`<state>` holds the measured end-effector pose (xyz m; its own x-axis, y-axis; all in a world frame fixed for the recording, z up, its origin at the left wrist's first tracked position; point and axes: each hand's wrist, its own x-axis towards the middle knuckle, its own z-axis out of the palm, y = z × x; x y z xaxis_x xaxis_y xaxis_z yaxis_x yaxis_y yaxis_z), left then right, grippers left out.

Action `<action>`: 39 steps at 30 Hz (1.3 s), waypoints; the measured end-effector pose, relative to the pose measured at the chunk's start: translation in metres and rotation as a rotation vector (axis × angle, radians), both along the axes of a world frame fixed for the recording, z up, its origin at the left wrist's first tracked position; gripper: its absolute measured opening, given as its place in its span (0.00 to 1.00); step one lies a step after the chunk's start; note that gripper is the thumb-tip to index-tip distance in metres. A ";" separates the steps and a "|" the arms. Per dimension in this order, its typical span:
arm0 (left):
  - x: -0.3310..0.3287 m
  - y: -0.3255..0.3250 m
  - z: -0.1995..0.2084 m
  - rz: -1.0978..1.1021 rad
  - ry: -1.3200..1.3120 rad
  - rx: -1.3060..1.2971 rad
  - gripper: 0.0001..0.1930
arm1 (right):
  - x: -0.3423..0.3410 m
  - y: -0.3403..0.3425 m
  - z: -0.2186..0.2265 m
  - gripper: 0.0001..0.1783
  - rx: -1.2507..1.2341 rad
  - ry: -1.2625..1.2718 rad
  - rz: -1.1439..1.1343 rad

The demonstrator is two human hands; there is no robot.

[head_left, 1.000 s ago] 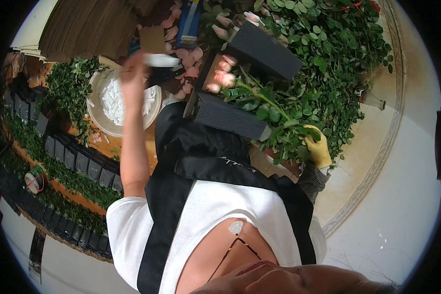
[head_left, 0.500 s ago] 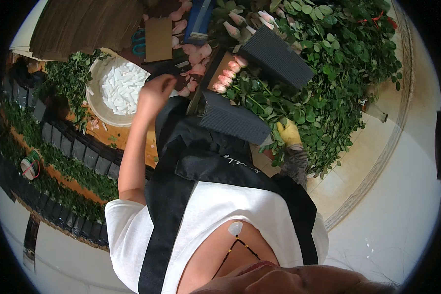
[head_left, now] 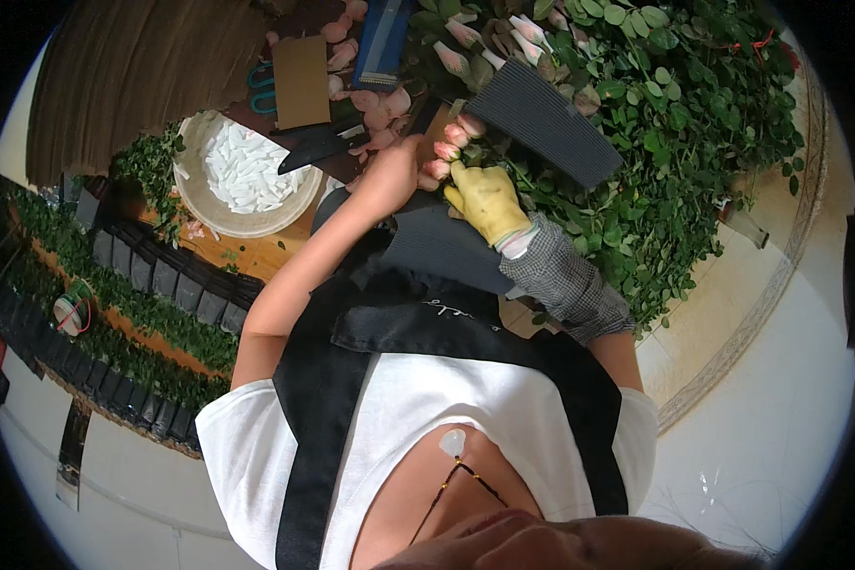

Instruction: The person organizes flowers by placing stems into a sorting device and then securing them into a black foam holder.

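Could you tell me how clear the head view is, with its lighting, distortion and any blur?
Head view: even, soft light; strong fisheye bending, black rim; yellow-gloved right hand and bare left hand at the pink rosebuds look sharp; the white bowl is bright, without glare.

A flower workroom seen from above, with pale tiled floor and a crowded wooden table.

The floor [head_left: 779, 380] is light, glossy tile with a curved darker border band on the right. A wooden table [head_left: 256, 256] sits upper left, carrying a white bowl [head_left: 247, 176] of pale scraps. Leafy green stems [head_left: 693, 123] heap across the top right. Dark corrugated sleeves [head_left: 161, 280] packed with greenery line the left edge. Light is even and soft.
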<state>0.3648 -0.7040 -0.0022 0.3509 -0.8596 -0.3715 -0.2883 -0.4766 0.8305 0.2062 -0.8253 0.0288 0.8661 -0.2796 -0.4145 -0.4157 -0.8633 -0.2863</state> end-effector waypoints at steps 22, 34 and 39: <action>-0.103 -0.042 0.051 -0.322 -0.522 0.445 0.14 | -0.013 -0.021 -0.033 0.16 0.350 0.069 0.013; -0.107 -0.041 0.044 -0.301 -0.501 0.537 0.19 | 0.006 -0.012 -0.011 0.23 -0.156 -0.068 -0.198; -0.103 -0.038 0.041 -0.278 -0.493 0.503 0.18 | 0.009 -0.012 -0.017 0.21 -0.014 -0.175 -0.304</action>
<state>0.2613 -0.7424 0.0385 0.3731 -0.7090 -0.5984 -0.7349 -0.6195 0.2758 0.2155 -0.8371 0.0116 0.8001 -0.5400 -0.2613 -0.5998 -0.7122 -0.3647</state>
